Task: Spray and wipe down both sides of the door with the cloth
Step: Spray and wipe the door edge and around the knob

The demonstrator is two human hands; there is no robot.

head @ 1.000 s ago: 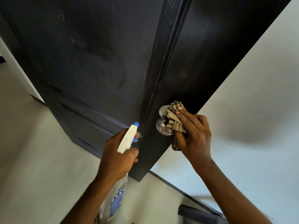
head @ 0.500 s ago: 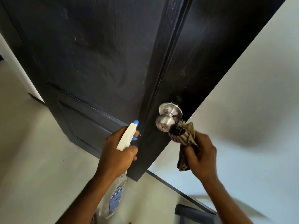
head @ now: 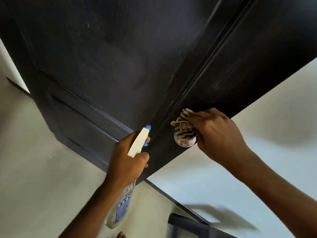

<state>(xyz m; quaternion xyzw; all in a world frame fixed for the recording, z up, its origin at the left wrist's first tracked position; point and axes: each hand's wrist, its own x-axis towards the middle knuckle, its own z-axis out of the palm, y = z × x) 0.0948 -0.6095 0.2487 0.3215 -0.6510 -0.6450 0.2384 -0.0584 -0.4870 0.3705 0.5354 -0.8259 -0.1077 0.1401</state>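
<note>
The door (head: 120,66), dark and panelled, is seen standing at an angle to the wall and fills the upper part of the view; pale specks and streaks are noted on its face and along the raised moulding. The cloth (head: 184,125), striped in tan and dark, is bunched over the top of the round metal knob (head: 185,143) near the door's free edge, the knob's lower face being exposed. The cloth is gripped by the right hand (head: 217,133), whose fingers are curled round it and pressed against the knob from the right side. The spray bottle (head: 122,206) is held in the left hand (head: 127,157) just left of the knob: the fingers are wrapped round the neck below the white trigger head, the blue nozzle is pointed toward the door, and the clear body with a blue label hangs below the wrist. Whether the nozzle touches the door cannot be told. A pale floor (head: 42,169) is observed to the left and a pale wall (head: 257,160) to the right, with a dark skirting strip (head: 171,197) at its foot. A dark object (head: 187,227), not identifiable, is recorded at the bottom edge, and toes (head: 121,235) are partly visible near it.
</note>
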